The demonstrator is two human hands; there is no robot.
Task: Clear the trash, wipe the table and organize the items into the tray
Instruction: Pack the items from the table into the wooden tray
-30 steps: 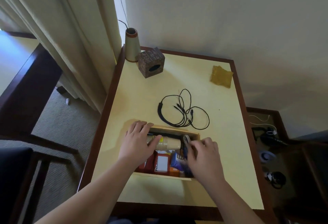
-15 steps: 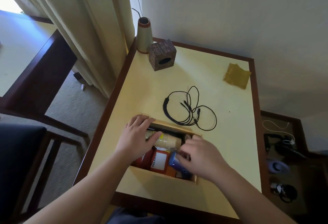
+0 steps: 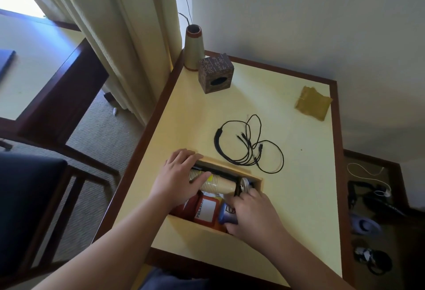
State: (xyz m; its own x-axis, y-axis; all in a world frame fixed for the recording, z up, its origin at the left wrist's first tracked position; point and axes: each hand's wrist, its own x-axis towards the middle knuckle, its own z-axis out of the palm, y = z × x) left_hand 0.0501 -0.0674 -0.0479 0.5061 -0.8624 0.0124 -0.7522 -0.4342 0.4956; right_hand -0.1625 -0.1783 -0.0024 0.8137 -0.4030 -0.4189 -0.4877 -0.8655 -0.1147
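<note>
Partly done: your left hand (image 3: pixel 178 180) held the stack of paper cups (image 3: pixel 216 182) in the tray (image 3: pixel 195 225) at lower centre; your right hand (image 3: pixel 250 213) gripped a blue item (image 3: pixel 226 213) there. Cable (image 3: pixel 249 144) and cloth (image 3: pixel 312 103) lay outside the tray, upper right.

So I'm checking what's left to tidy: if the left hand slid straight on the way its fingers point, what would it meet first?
Probably the tray's far wall, then the black cable beyond the left hand; depth is unclear.
</note>
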